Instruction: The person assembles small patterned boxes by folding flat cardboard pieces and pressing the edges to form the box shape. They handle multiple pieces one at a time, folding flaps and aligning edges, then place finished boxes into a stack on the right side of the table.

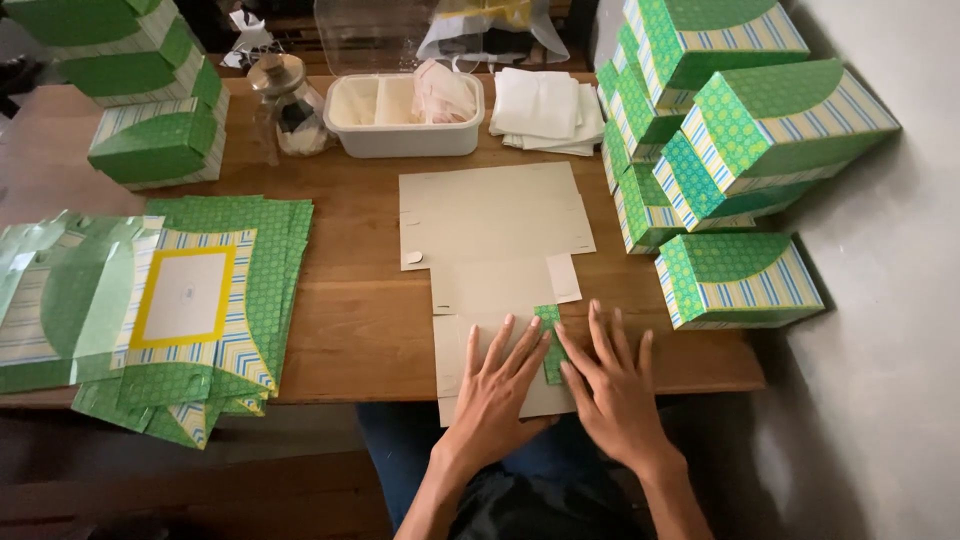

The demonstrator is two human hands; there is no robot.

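Seen from the head camera, a flat box blank [495, 235] lies plain brown side up on the wooden bench [360, 320], its near end reaching past the bench edge toward the person. A small flap [551, 343] at that near end is folded over and shows its green dotted print.

The left hand [497, 385] rests palm down on the near part of the blank, fingers [520, 345] spread and flat, gripping nothing. The right hand [612, 385] lies beside it, also flat with fingers spread, pressing on the cardboard. The green flap sits between the two hands, touched by the left fingertips and the right thumb.

To the left lies a stack of unfolded green blanks [190, 300], printed side up. Finished green boxes [740, 140] are piled at the right, and more boxes [140, 90] at the far left. A white tub [400, 135], a glass jar [285, 105] and folded white cloths [545, 110] stand along the far side.
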